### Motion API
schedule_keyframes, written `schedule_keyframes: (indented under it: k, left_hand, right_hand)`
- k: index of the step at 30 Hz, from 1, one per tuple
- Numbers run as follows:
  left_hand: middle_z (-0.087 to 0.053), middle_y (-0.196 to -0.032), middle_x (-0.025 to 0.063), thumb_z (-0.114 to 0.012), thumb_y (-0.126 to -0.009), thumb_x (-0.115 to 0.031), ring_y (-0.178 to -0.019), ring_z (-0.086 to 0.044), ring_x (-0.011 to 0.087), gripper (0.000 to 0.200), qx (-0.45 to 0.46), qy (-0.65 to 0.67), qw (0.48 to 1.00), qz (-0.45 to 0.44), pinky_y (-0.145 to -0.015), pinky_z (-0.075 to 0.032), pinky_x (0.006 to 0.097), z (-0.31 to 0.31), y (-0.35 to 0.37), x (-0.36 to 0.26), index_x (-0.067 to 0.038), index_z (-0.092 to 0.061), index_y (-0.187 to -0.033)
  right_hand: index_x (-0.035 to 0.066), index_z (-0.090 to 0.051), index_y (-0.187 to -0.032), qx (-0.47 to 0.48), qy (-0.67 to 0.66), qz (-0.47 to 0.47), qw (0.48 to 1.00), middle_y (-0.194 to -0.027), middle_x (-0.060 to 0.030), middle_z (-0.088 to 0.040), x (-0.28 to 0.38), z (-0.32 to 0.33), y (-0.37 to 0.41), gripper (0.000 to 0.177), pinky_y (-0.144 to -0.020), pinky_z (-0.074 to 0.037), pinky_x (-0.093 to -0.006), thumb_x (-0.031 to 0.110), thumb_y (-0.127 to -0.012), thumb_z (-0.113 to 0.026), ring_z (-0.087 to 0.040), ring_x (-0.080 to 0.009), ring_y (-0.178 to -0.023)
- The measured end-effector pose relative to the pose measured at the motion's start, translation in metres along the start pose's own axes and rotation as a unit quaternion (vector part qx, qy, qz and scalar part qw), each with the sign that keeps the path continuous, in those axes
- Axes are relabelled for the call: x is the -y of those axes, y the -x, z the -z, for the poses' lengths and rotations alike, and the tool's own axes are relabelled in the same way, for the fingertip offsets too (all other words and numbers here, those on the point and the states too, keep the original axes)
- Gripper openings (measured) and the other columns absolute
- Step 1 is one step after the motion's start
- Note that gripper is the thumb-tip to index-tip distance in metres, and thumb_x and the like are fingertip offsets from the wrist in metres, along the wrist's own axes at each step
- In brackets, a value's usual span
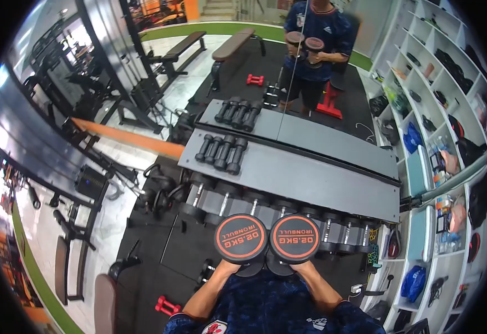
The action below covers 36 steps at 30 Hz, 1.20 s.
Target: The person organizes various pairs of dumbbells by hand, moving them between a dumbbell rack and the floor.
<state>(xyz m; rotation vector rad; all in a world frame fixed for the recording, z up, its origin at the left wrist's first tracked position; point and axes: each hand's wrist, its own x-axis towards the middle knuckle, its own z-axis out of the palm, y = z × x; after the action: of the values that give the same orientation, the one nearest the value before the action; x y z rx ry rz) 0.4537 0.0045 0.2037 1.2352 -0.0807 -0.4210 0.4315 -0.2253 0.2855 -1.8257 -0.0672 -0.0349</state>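
Note:
Two black round-headed dumbbells are held upright side by side in front of my chest. Their top faces carry orange rings and the lettering IRONBULL 02.5KG. My left hand (229,266) is closed around the left dumbbell (240,238), just below its upper head. Around the right dumbbell (295,238), my right hand (300,266) is closed in the same way. The wide upper heads hide most of my fingers and both handles. The two heads are nearly touching.
Ahead stands a dumbbell rack (299,181) with several small black dumbbells (221,153) on top and larger ones below. A mirror (254,61) rises behind it. White shelves (438,267) stand to the right. Red dumbbells (167,305) and a bench (105,303) are at lower left.

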Motion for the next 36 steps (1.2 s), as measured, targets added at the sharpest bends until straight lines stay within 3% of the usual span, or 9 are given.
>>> schedule_keyframes:
  k: [2,3,5,7,10,16,20,26,36]
  left_hand:
    - [-0.061,-0.081,0.0032,-0.06,-0.088,-0.009,-0.062,-0.057,0.0112,0.012,0.023,0.068,0.994,0.084,-0.055,-0.049,0.0259,0.01,-0.035,-0.018,-0.005,-0.063,-0.099]
    - [-0.058,-0.073,0.0032,-0.059,-0.088,-0.009,-0.057,-0.054,0.0107,0.008,0.027,0.119,0.982,0.147,-0.052,-0.047,0.0259,0.013,-0.051,-0.031,-0.006,-0.063,-0.094]
    - [-0.053,-0.065,0.0017,-0.059,-0.087,-0.007,-0.051,-0.047,0.009,0.004,0.081,0.13,0.982,0.111,-0.048,-0.042,0.0249,0.018,-0.085,-0.058,-0.005,-0.061,-0.089]
    - [-0.044,-0.057,-0.0014,-0.06,-0.085,-0.004,-0.047,-0.039,0.0074,0.004,0.084,0.137,0.981,0.109,-0.045,-0.034,0.0239,0.015,-0.113,-0.086,-0.002,-0.057,-0.083]
    - [-0.045,-0.057,-0.0016,-0.06,-0.084,-0.003,-0.047,-0.041,0.0072,0.006,0.076,0.124,0.97,0.193,-0.045,-0.035,0.0237,0.034,-0.15,-0.093,-0.001,-0.056,-0.081]
    - [-0.042,-0.055,-0.0027,-0.054,-0.086,-0.005,-0.044,-0.041,0.0066,0.011,0.071,0.083,0.972,0.21,-0.043,-0.034,0.0231,0.051,-0.217,-0.09,-0.005,-0.051,-0.076]
    - [-0.043,-0.053,-0.002,-0.058,-0.087,-0.01,-0.043,-0.042,0.0084,0.017,0.085,0.066,0.969,0.222,-0.043,-0.035,0.025,0.054,-0.265,-0.068,-0.007,-0.05,-0.072]
    - [-0.047,-0.054,-0.0004,-0.06,-0.086,-0.014,-0.046,-0.046,0.0107,0.022,0.066,0.016,0.963,0.26,-0.044,-0.038,0.0284,0.053,-0.332,-0.038,-0.009,-0.05,-0.067]
    - [-0.048,-0.054,0.0021,-0.061,-0.084,-0.011,-0.043,-0.045,0.0128,0.021,0.011,-0.04,0.959,0.281,-0.04,-0.038,0.0297,0.062,-0.414,0.014,-0.007,-0.051,-0.066]
  right_hand:
    - [0.005,-0.066,-0.104,0.002,-0.059,-0.072,0.996,-0.102,-0.008,-0.066,-0.017,-0.007,-0.025,0.021,-0.079,-0.05,-0.0356,0.006,-0.082,-0.064,-0.059,-0.0216,-0.092]
    - [0.006,-0.064,-0.097,0.019,-0.128,-0.1,0.986,-0.092,-0.0072,-0.063,-0.036,-0.011,-0.039,0.013,-0.07,-0.048,-0.0332,0.005,-0.083,-0.062,-0.058,-0.0192,-0.08]
    - [0.006,-0.061,-0.085,0.056,-0.332,-0.164,0.927,-0.075,-0.0052,-0.058,-0.062,-0.018,-0.068,0.003,-0.055,-0.044,-0.029,0.004,-0.085,-0.06,-0.053,-0.0148,-0.061]
    - [0.008,-0.053,-0.074,-0.03,-0.439,-0.239,0.865,-0.058,0.0008,-0.044,-0.018,-0.032,-0.102,0.015,-0.044,-0.031,-0.0227,0.004,-0.087,-0.058,-0.037,-0.0074,-0.045]
    - [0.006,-0.054,-0.075,-0.047,-0.348,-0.265,0.898,-0.056,0.002,-0.044,-0.014,-0.041,-0.137,0.014,-0.044,-0.032,-0.0226,0.007,-0.087,-0.06,-0.039,-0.0077,-0.044]
    - [0.008,-0.047,-0.08,-0.163,-0.334,-0.294,0.881,-0.05,0.0035,-0.037,-0.031,-0.057,-0.195,0.019,-0.039,-0.03,-0.0238,0.006,-0.084,-0.065,-0.035,-0.0074,-0.039]
    - [0.009,-0.044,-0.07,-0.137,-0.31,-0.305,0.89,-0.052,0.003,-0.039,-0.065,-0.044,-0.223,0.029,-0.039,-0.033,-0.0257,0.018,-0.088,-0.065,-0.037,-0.0079,-0.04]
    - [0.011,-0.043,-0.068,-0.15,-0.29,-0.303,0.895,-0.055,0.0022,-0.042,-0.116,-0.03,-0.263,0.033,-0.041,-0.036,-0.0268,0.023,-0.089,-0.065,-0.041,-0.0086,-0.044]
    - [0.006,-0.049,-0.089,-0.141,-0.219,-0.346,0.901,-0.062,-0.0003,-0.048,-0.189,-0.014,-0.319,0.018,-0.043,-0.04,-0.0286,0.019,-0.09,-0.061,-0.047,-0.0106,-0.049]
